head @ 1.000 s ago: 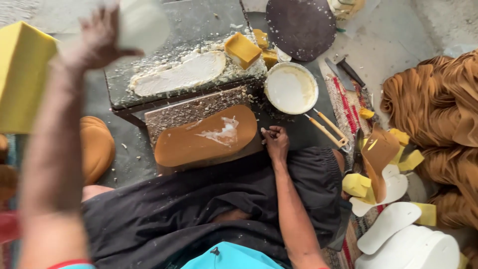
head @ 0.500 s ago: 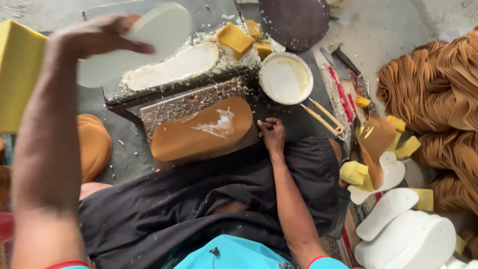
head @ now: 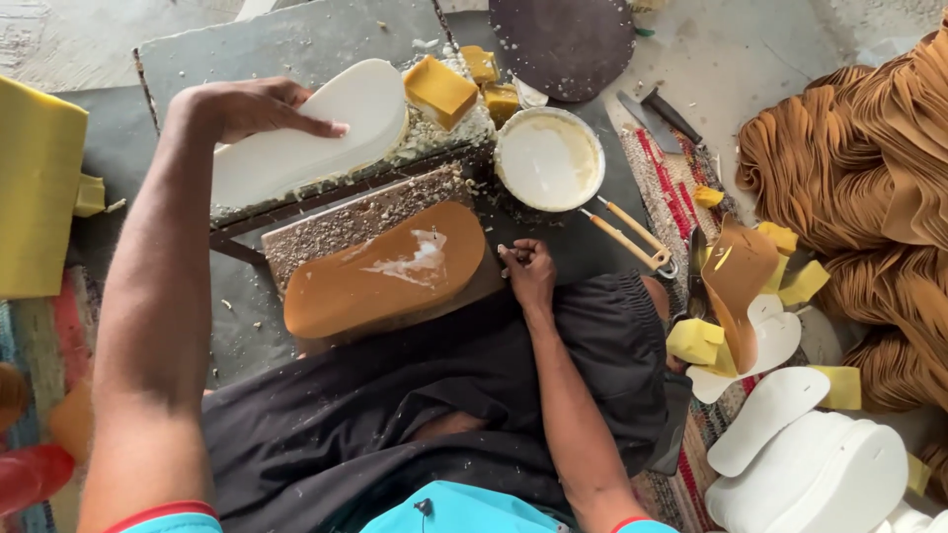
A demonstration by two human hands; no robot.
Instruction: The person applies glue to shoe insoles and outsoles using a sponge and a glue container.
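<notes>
Head view: the left hand (head: pixel 247 107) is raised at the far left, its grip closed over one end of a white foam sole (head: pixel 306 133), fingers on top, thumb hidden beneath. The sole lies slanted over the crumb-strewn edge of a grey slab (head: pixel 286 44), with its far end just beside a yellow foam block (head: pixel 439 91). Nearer the person, a brown leather sole (head: pixel 385 271) lies flat on a speckled board (head: pixel 326 232), a white smear of glue near its middle. The right hand (head: pixel 530 276) rests at the right end of that brown sole, its grip curled shut around something small and thin; what it is cannot be told. Just beyond that hand stands a round white bowl of glue (head: pixel 549 158), and to its right lies a wooden-handled tool (head: pixel 632 232). A dark round disc (head: pixel 565 39) sits at the far edge. At the right, a pile of tan leather pieces (head: pixel 859 168) is heaped on the floor, with white sole cut-outs (head: pixel 810 464) stacked near it. A large yellow foam sheet (head: pixel 39 188) stands at the far left. Dark cloth (head: pixel 395 415) covers the person's lap.
</notes>
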